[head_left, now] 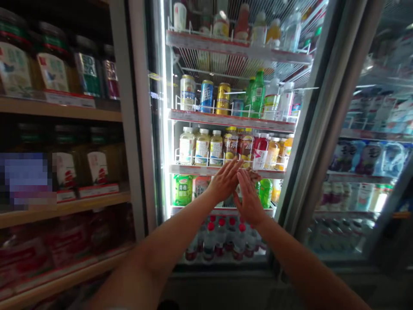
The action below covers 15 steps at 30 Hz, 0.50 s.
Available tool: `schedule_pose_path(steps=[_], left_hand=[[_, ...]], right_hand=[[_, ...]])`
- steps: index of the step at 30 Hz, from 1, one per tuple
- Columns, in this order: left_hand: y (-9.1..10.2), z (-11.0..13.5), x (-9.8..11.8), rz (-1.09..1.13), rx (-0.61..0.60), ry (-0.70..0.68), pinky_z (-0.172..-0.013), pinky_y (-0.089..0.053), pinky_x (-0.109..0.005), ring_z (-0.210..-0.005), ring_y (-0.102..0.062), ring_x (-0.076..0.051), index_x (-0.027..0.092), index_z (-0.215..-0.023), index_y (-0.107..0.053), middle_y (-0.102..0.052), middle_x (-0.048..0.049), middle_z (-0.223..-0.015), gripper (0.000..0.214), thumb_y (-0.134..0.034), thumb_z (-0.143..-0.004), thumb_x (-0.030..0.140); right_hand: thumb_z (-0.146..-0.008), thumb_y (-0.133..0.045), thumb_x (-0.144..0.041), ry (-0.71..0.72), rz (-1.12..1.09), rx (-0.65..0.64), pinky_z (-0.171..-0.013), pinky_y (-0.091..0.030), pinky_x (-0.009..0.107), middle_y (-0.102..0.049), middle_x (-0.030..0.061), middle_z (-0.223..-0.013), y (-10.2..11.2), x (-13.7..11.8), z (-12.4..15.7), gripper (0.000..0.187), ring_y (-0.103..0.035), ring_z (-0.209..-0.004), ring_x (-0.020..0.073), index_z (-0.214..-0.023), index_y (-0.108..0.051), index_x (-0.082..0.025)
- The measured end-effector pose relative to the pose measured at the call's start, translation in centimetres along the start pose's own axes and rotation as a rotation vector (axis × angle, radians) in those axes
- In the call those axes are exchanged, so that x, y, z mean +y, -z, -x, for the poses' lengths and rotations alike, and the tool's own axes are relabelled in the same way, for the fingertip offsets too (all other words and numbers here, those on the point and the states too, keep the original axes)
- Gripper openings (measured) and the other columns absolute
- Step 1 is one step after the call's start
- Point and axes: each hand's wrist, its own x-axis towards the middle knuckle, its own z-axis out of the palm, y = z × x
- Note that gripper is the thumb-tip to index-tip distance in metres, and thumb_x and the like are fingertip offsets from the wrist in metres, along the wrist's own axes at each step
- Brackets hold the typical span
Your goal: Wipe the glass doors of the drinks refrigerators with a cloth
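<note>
My left hand (pixel 226 181) and my right hand (pixel 250 198) are raised in front of a lit drinks fridge, fingers stretched out. Their fingertips meet or overlap; whether they touch the glass I cannot tell. No object shows in either hand. Just beyond the fingers stand dark bottles with yellow caps (pixel 230 144) on a fridge shelf (pixel 196 170). Left of these are pale bottles with white caps (pixel 202 146). Below, a green carton (pixel 182 189) stands at the left of the lower shelf, partly cut off from the rest by my left hand and forearm.
Higher shelves hold cans (pixel 207 95) and green bottles (pixel 258 94). Red-capped bottles (pixel 211 237) fill the fridge bottom. A metal door frame (pixel 335 129) divides off another fridge at right. Wooden shelves (pixel 64 209) with large bottles and red packs stand at left.
</note>
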Motion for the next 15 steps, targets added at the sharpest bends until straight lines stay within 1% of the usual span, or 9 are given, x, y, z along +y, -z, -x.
schedule_pose_path(steps=[2, 3, 6, 7, 9, 11, 12, 14, 15], left_hand=[[1.6, 1.0, -1.9, -0.050, -0.040, 0.007, -0.127, -0.022, -0.050, -0.156, -0.005, -0.027, 0.010, -0.151, -0.039, -0.031, -0.0151, -0.163, 0.061, -0.056, -0.096, 0.029], [2.7, 1.6, -3.0, -0.073, -0.067, -0.001, -0.127, -0.019, -0.051, -0.156, -0.006, -0.027, 0.012, -0.153, -0.037, -0.031, -0.0129, -0.163, 0.064, -0.058, -0.096, 0.033], [6.0, 3.6, -7.0, -0.143, -0.101, -0.007, -0.128, -0.012, -0.051, -0.156, -0.011, -0.025, 0.024, -0.155, -0.036, -0.033, -0.0063, -0.163, 0.063, -0.056, -0.098, 0.041], [7.0, 4.3, -8.3, -0.171, -0.095, 0.020, -0.128, -0.011, -0.052, -0.156, -0.012, -0.025, 0.026, -0.155, -0.037, -0.033, -0.0058, -0.163, 0.061, -0.055, -0.099, 0.040], [8.2, 5.3, -10.4, -0.223, -0.074, 0.088, -0.127, -0.010, -0.053, -0.156, -0.013, -0.026, 0.028, -0.155, -0.037, -0.033, -0.0057, -0.163, 0.057, -0.053, -0.101, 0.038], [8.5, 6.1, -11.5, -0.260, -0.059, 0.137, -0.127, -0.009, -0.054, -0.155, -0.012, -0.028, 0.028, -0.156, -0.036, -0.034, -0.0057, -0.162, 0.057, -0.051, -0.101, 0.035], [8.4, 6.4, -11.8, -0.274, -0.050, 0.149, -0.127, -0.009, -0.055, -0.155, -0.012, -0.028, 0.028, -0.156, -0.036, -0.034, -0.0055, -0.162, 0.057, -0.051, -0.101, 0.033], [8.0, 6.9, -11.7, -0.290, -0.032, 0.163, -0.127, -0.008, -0.055, -0.155, -0.011, -0.029, 0.028, -0.157, -0.034, -0.035, -0.0053, -0.162, 0.059, -0.053, -0.100, 0.032], [7.8, 7.0, -11.6, -0.292, -0.026, 0.173, -0.127, -0.007, -0.056, -0.155, -0.011, -0.029, 0.027, -0.157, -0.033, -0.034, -0.0054, -0.162, 0.061, -0.053, -0.100, 0.033]], right_hand=[[-0.100, -0.047, -0.022, -0.030, 0.007, 0.002, -0.121, -0.037, 0.056, -0.025, 0.0162, -0.165, -1.3, 0.0, -0.3, 0.079, -0.021, -0.155, 0.0286, -0.163, 0.001, -0.022], [-0.099, -0.049, -0.023, -0.027, 0.032, 0.007, -0.121, -0.036, 0.058, -0.022, 0.0163, -0.166, -1.9, 0.2, -0.2, 0.079, -0.019, -0.156, 0.0303, -0.163, -0.002, -0.023], [-0.096, -0.059, -0.023, 0.071, 0.151, -0.007, -0.119, -0.035, 0.063, -0.012, 0.0112, -0.169, -2.7, 0.9, 0.7, 0.064, -0.014, -0.156, 0.0375, -0.155, -0.036, -0.031], [-0.095, -0.061, -0.022, 0.108, 0.198, -0.016, -0.118, -0.036, 0.062, -0.015, 0.0095, -0.169, -2.7, 1.1, 1.0, 0.057, -0.017, -0.155, 0.0385, -0.149, -0.047, -0.032], [-0.094, -0.061, -0.018, 0.178, 0.282, -0.048, -0.116, -0.041, 0.056, -0.034, 0.0082, -0.163, -2.4, 1.4, 1.3, 0.047, -0.031, -0.151, 0.0354, -0.139, -0.059, -0.032], [-0.094, -0.060, -0.017, 0.250, 0.342, -0.078, -0.114, -0.045, 0.048, -0.053, 0.0071, -0.149, -1.8, 1.9, 0.5, 0.045, -0.048, -0.139, 0.0288, -0.137, -0.061, -0.030], [-0.095, -0.059, -0.017, 0.279, 0.360, -0.077, -0.112, -0.046, 0.044, -0.059, 0.0062, -0.144, -1.5, 2.3, -0.3, 0.045, -0.053, -0.134, 0.0261, -0.138, -0.061, -0.030], [-0.096, -0.058, -0.020, 0.289, 0.376, -0.019, -0.113, -0.045, 0.041, -0.062, 0.0055, -0.141, -0.9, 3.1, -2.3, 0.045, -0.057, -0.129, 0.0236, -0.140, -0.059, -0.030], [-0.096, -0.057, -0.022, 0.251, 0.386, 0.045, -0.114, -0.044, 0.042, -0.061, 0.0058, -0.142, -0.8, 3.4, -3.3, 0.046, -0.056, -0.131, 0.0239, -0.142, -0.056, -0.030]])
